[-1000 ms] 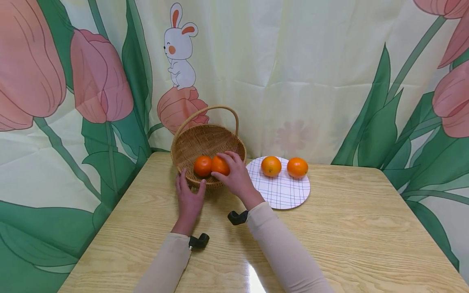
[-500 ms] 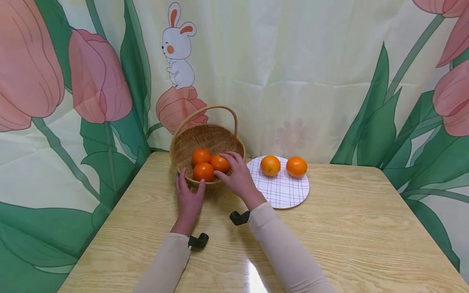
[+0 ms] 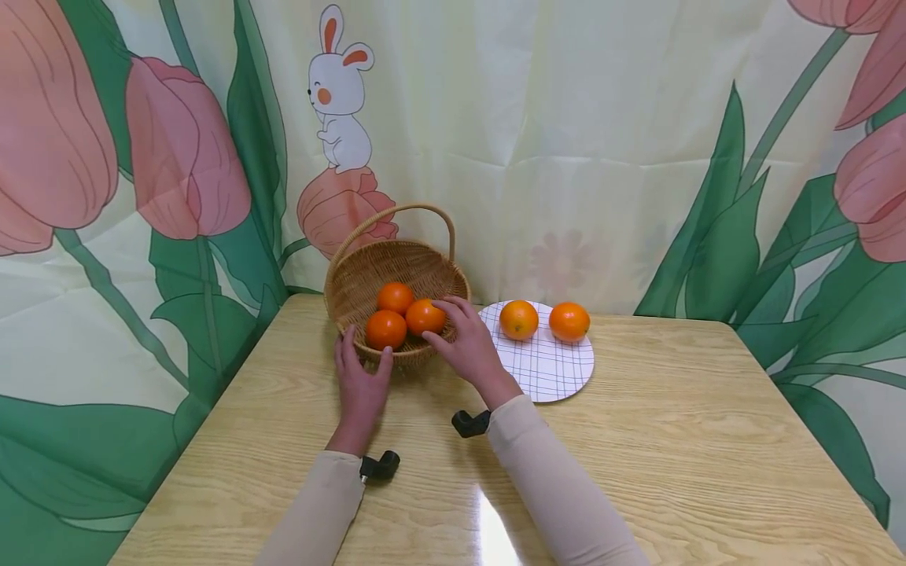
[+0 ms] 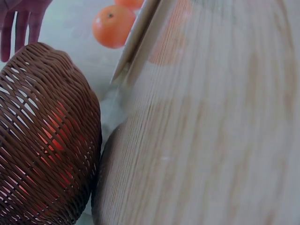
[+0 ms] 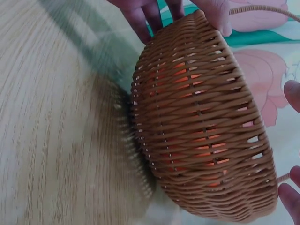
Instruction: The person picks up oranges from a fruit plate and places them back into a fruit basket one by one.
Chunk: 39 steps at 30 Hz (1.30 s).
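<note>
A wicker basket (image 3: pixel 396 259) with an arched handle leans back towards the curtain, and three deep-orange oranges (image 3: pixel 386 330) lie inside it. My left hand (image 3: pixel 362 387) grips the basket's front left rim, its thumb inside and fingers outside, as the right wrist view shows. My right hand (image 3: pixel 473 346) is at the basket's front right, its spread thumb and fingers beside the rightmost orange (image 3: pixel 425 317); whether they touch it I cannot tell. Through the weave in the left wrist view, orange fruit (image 4: pixel 58 136) shows. In that view my right hand (image 4: pixel 23 21) hangs with straight fingers.
To the right of the basket lies a round white plate-like mat (image 3: pixel 541 373) with blue checks, with two oranges (image 3: pixel 519 320) on it. A wooden table (image 3: pixel 672 440) bears everything, and a printed curtain (image 3: pixel 602 157) hangs behind.
A third orange has come into sight in the basket, and the oranges have rolled and settled there. My right hand has drawn slightly right from the rightmost orange. My left hand stays at the rim.
</note>
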Each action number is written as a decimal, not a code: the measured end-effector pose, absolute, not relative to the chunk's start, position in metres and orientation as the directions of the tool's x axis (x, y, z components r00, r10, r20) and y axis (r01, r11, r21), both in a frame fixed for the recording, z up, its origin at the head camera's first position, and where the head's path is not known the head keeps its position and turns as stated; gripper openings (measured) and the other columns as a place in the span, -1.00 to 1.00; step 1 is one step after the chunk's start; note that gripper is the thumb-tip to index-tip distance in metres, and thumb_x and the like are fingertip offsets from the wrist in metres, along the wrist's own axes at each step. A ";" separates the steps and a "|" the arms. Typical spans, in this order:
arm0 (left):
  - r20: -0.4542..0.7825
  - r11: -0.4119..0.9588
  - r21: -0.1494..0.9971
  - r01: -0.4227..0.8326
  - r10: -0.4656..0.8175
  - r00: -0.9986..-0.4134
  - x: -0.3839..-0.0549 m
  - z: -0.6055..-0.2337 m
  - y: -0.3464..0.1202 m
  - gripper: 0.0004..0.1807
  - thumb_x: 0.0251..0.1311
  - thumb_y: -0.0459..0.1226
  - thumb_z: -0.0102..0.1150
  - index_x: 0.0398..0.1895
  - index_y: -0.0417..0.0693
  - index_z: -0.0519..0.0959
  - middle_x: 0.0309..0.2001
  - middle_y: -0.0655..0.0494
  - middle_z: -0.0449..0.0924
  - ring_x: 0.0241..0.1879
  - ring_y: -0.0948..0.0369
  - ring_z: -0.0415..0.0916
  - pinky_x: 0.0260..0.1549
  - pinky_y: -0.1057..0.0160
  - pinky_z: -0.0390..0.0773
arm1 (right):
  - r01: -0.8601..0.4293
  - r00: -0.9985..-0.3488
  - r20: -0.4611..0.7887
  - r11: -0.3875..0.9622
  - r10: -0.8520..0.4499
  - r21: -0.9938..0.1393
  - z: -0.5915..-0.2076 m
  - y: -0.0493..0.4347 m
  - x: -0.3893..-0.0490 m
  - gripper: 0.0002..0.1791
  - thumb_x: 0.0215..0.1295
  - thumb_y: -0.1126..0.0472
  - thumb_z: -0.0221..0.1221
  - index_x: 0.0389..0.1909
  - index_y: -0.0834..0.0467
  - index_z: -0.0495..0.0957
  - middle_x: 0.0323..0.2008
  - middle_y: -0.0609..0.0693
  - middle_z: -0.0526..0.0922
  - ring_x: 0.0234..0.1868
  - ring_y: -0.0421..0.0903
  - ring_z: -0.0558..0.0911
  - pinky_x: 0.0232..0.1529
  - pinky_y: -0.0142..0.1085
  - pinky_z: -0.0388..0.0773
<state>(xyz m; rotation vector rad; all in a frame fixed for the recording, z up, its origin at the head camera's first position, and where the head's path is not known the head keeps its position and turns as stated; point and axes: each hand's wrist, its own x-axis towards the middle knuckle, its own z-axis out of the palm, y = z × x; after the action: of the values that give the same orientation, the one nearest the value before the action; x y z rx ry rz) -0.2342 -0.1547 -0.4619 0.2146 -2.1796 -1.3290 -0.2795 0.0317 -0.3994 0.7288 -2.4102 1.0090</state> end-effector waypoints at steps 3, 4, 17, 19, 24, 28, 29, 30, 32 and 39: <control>0.382 0.492 0.858 0.149 -0.417 -0.825 -0.234 -0.463 -0.156 -0.17 0.06 0.17 0.09 0.37 0.33 -0.04 0.41 0.05 -0.15 0.36 -0.01 -0.05 0.23 -0.12 0.14 | -0.624 -0.758 0.579 0.591 -0.299 -0.511 -0.401 0.034 -0.280 -0.43 0.11 -0.12 0.19 0.14 0.00 0.41 0.16 -0.01 0.37 0.15 -0.05 0.41 0.11 -0.16 0.42; 0.380 0.491 0.859 0.148 -0.417 -0.825 -0.234 -0.462 -0.156 -0.17 0.05 0.17 0.08 0.37 0.33 -0.04 0.41 0.05 -0.15 0.36 -0.01 -0.05 0.23 -0.12 0.14 | -0.628 -0.754 0.586 0.588 -0.297 -0.510 -0.401 0.035 -0.280 -0.43 0.11 -0.11 0.20 0.14 0.00 0.41 0.16 -0.01 0.38 0.16 -0.05 0.41 0.12 -0.16 0.42; 0.353 0.470 0.873 0.133 -0.418 -0.837 -0.233 -0.459 -0.155 -0.18 0.05 0.17 0.08 0.37 0.38 -0.05 0.41 0.09 -0.18 0.37 0.02 -0.06 0.24 -0.10 0.13 | -0.567 -0.799 0.546 0.619 -0.252 -0.543 -0.402 0.057 -0.285 -0.49 0.19 -0.05 0.15 0.17 -0.07 0.37 0.19 0.04 0.35 0.18 -0.04 0.38 0.15 -0.11 0.38; 0.357 0.475 0.870 0.136 -0.414 -0.838 -0.233 -0.460 -0.156 -0.18 0.06 0.17 0.08 0.37 0.37 -0.05 0.41 0.09 -0.18 0.37 0.03 -0.06 0.24 -0.10 0.15 | -0.565 -0.799 0.546 0.628 -0.252 -0.535 -0.403 0.061 -0.286 -0.49 0.19 -0.07 0.14 0.17 -0.05 0.37 0.19 0.05 0.35 0.18 -0.04 0.37 0.14 -0.12 0.38; 0.362 0.479 0.867 0.140 -0.411 -0.836 -0.234 -0.462 -0.156 -0.17 0.06 0.17 0.08 0.37 0.38 -0.06 0.41 0.08 -0.16 0.36 0.04 -0.04 0.21 -0.09 0.19 | -0.563 -0.797 0.550 0.636 -0.249 -0.528 -0.405 0.070 -0.289 -0.48 0.18 -0.04 0.15 0.18 -0.03 0.37 0.19 0.04 0.34 0.19 -0.02 0.36 0.14 -0.10 0.38; 0.366 0.477 0.867 0.145 -0.411 -0.835 -0.234 -0.463 -0.156 -0.17 0.06 0.17 0.07 0.37 0.37 -0.06 0.41 0.07 -0.16 0.36 0.02 -0.03 0.20 -0.10 0.21 | -0.551 -0.803 0.545 0.650 -0.241 -0.523 -0.407 0.077 -0.291 -0.48 0.18 0.00 0.17 0.17 -0.02 0.37 0.18 0.03 0.33 0.18 -0.01 0.36 0.12 -0.10 0.40; 0.365 0.477 0.867 0.145 -0.411 -0.835 -0.233 -0.463 -0.156 -0.17 0.06 0.18 0.07 0.37 0.37 -0.06 0.41 0.07 -0.17 0.35 0.01 -0.03 0.19 -0.10 0.22 | -0.550 -0.802 0.548 0.655 -0.239 -0.519 -0.407 0.079 -0.292 -0.49 0.18 0.01 0.17 0.17 -0.01 0.37 0.18 0.03 0.33 0.18 0.00 0.36 0.12 -0.09 0.41; 0.364 0.475 0.868 0.144 -0.412 -0.835 -0.233 -0.463 -0.155 -0.17 0.05 0.18 0.07 0.37 0.37 -0.06 0.41 0.07 -0.17 0.35 0.01 -0.03 0.18 -0.10 0.24 | -0.548 -0.801 0.551 0.659 -0.236 -0.515 -0.407 0.081 -0.293 -0.50 0.18 0.03 0.17 0.16 -0.01 0.37 0.17 0.03 0.33 0.18 0.00 0.36 0.12 -0.09 0.41; 0.361 0.474 0.869 0.141 -0.413 -0.836 -0.233 -0.462 -0.155 -0.17 0.05 0.18 0.07 0.37 0.39 -0.06 0.41 0.07 -0.17 0.35 0.00 -0.02 0.16 -0.10 0.26 | -0.544 -0.800 0.554 0.669 -0.231 -0.506 -0.408 0.085 -0.294 -0.51 0.19 0.04 0.17 0.16 -0.02 0.37 0.17 0.04 0.33 0.18 0.00 0.35 0.11 -0.09 0.41; 0.363 0.480 0.866 0.140 -0.412 -0.836 -0.234 -0.463 -0.155 -0.17 0.05 0.18 0.07 0.37 0.42 -0.08 0.41 0.09 -0.17 0.35 0.01 -0.03 0.20 -0.11 0.21 | -0.520 -0.811 0.545 0.690 -0.213 -0.504 -0.409 0.096 -0.298 -0.50 0.19 0.01 0.16 0.17 -0.01 0.37 0.17 0.03 0.34 0.19 0.01 0.35 0.13 -0.07 0.39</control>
<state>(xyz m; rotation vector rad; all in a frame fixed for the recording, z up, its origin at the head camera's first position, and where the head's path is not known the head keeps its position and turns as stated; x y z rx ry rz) -0.2339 -0.1549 -0.4625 0.2244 -2.1926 -1.3524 -0.2975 0.0960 -0.4086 0.5667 -2.4522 0.9238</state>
